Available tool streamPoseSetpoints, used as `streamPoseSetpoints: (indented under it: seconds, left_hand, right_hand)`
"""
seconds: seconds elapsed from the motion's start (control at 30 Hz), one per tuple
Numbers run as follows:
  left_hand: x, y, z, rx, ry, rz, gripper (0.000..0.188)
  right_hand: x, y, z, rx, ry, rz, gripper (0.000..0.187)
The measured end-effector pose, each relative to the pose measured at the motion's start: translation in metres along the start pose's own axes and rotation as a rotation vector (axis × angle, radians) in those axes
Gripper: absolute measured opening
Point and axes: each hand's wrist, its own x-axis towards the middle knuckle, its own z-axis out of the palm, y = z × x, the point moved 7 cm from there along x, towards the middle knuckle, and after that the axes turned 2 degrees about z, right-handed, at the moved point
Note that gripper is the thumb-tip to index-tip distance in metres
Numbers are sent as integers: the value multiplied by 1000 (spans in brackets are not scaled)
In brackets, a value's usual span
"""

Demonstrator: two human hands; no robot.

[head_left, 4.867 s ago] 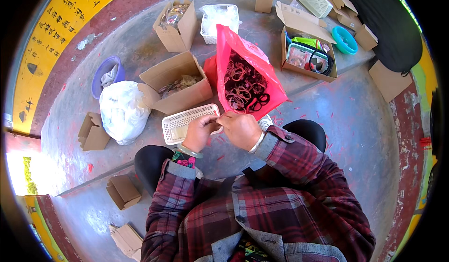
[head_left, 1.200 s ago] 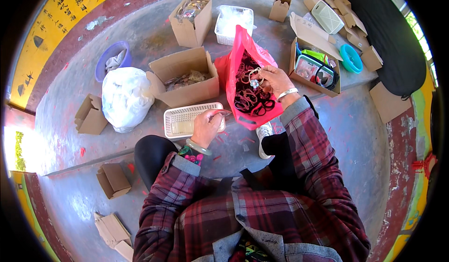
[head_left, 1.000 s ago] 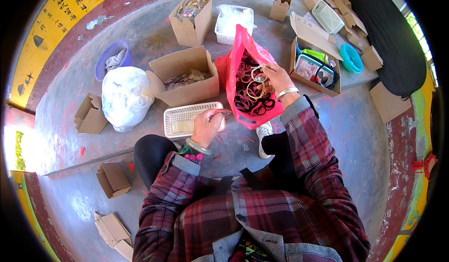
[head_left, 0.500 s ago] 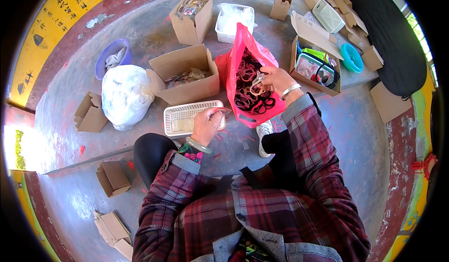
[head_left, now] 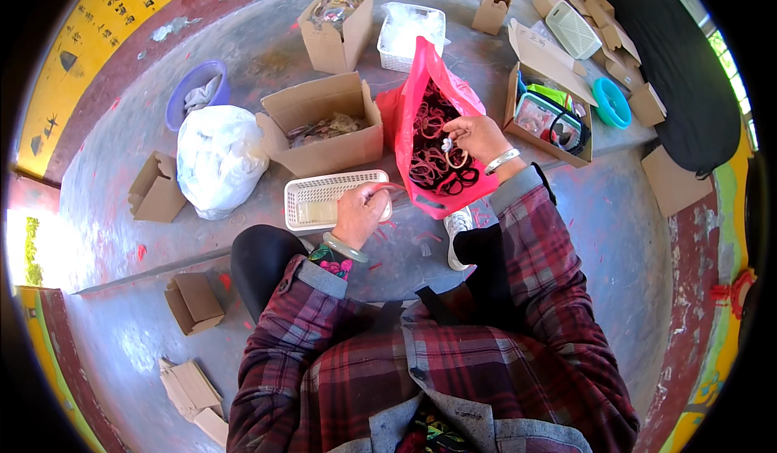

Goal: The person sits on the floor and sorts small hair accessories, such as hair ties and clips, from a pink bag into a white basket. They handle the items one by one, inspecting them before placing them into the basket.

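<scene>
A pink plastic bag point(head_left: 422, 63) stands with its mouth spread, full of dark red, pink and black hair ties point(head_left: 427, 176). Over that mouth my right hand point(head_left: 481, 139) is closed, pinching a pale hair tie point(head_left: 459, 162) with a small whitish ornament. My left hand point(head_left: 361, 215) is closed on a thin reddish band point(head_left: 394, 186), probably another hair tie. It sits at the right end of a white plastic basket point(head_left: 298, 194), which has a clear wrapper inside. A bangle circles each wrist.
Behind the basket is a cardboard box point(head_left: 340, 152) of small packaged items. Left of it stand a stuffed white plastic bag point(head_left: 217, 162) and a purple basin point(head_left: 180, 101). To the right are another filled box point(head_left: 558, 147) and a teal basket point(head_left: 613, 105). A floor step edge runs below.
My right hand has shifted slightly, and the pale hair tie now hangs lower and more separate from the fingers. My left hand stays almost where it was. The view has tilted a little.
</scene>
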Motion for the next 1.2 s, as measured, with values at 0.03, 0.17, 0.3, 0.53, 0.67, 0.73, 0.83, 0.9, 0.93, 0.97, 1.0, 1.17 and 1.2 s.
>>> streamPoseSetpoints:
  seconds: [0.03, 0.17, 0.3, 0.53, 0.67, 0.73, 0.83, 0.9, 0.93, 0.97, 1.0, 1.17, 1.2]
  left_hand:
    - [1, -7, 2, -36, -29, -38, 24]
    - [-9, 19, 15, -553, -202, -87, 24]
    - [-11, 39, 18, -869, -296, -122, 23]
    - [-10, 28, 21, -974, -342, -182, 25]
    - [-9, 30, 20, -969, -300, -178, 25]
    - [-6, 28, 18, -977, -265, -141, 26]
    - [-6, 30, 12, -967, -187, -124, 26]
    - [-5, 28, 11, -965, -180, -123, 26]
    - [-5, 27, 11, -965, -178, -125, 26]
    - [-5, 28, 11, -964, -176, -125, 26]
    - [-6, 28, 11, -963, -174, -126, 26]
    - [-6, 24, 12, -939, -159, -146, 26]
    - [-6, 25, 12, -935, -152, -153, 26]
  right_hand:
    - [-2, -4, 5, 211, -76, 27, 34]
    - [-17, -36, 19, 692, -292, 71, 37]
    - [-25, -57, 32, 612, -324, -7, 39]
    - [-36, -75, 60, 408, -433, -70, 36]
    - [-38, -79, 68, 509, -412, -81, 34]
    - [-38, -76, 72, 751, -347, 16, 29]
    - [-38, -57, 76, 774, -413, 245, 29]
    - [-38, -49, 81, 768, -467, 321, 26]
    - [-39, -45, 84, 766, -493, 361, 25]
    - [-38, -46, 84, 759, -482, 350, 23]
    - [-38, -46, 84, 751, -471, 339, 22]
    - [-35, -46, 81, 670, -372, 225, 19]
    - [-35, -46, 80, 648, -347, 222, 18]
